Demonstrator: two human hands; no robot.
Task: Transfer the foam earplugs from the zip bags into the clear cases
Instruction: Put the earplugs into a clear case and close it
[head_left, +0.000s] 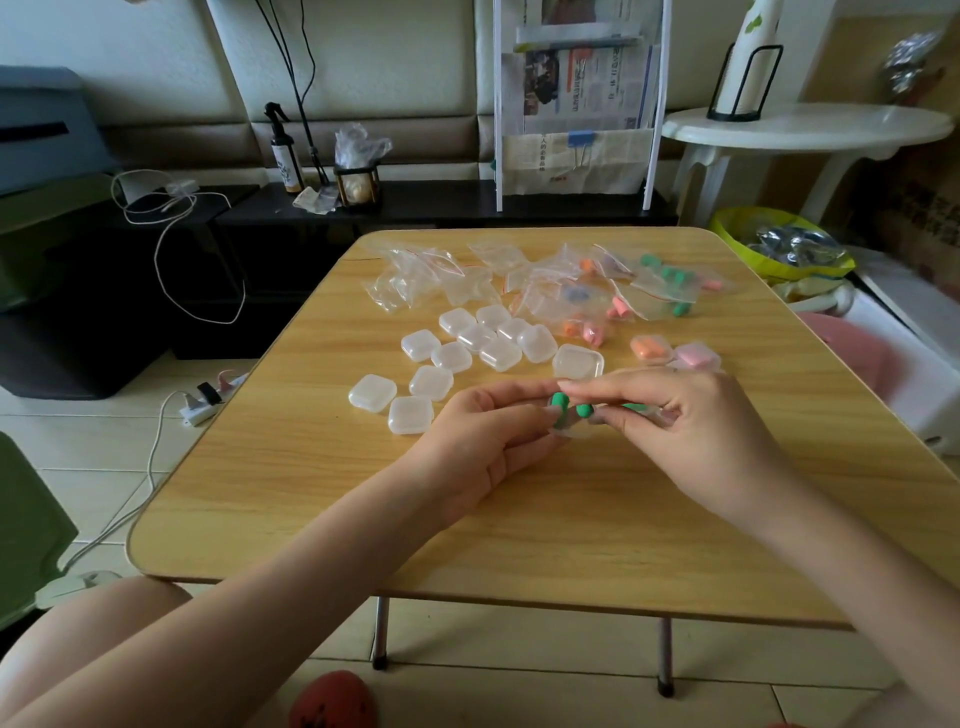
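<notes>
Centre of frame, above the wooden desk: left hand and right hand brought together, both pinching one small clear case between fingertips, with two green foam earplugs poking up at its mouth. Held low and close to the body, probably so that both thumbs can steady the light plastic while the plugs are seated (whether the lid is hinged open cannot be told). A flash of green also visible under the right fingers.

Above the hands, mid-frame: empty cases, rounded-square, frosted and glossy, clustered within easy reach for the next fill. Right of them: two filled cases, one orange, one pink, set aside as finished work.

Upper part of the desk: crinkled thin-film zip bags; the emptied ones pushed to the upper left, the full ones to the upper right, showing orange, pink, green and bluish plugs, soft and bullet-shaped. Sorting apparently by state, keeping supply and waste apart.
</notes>
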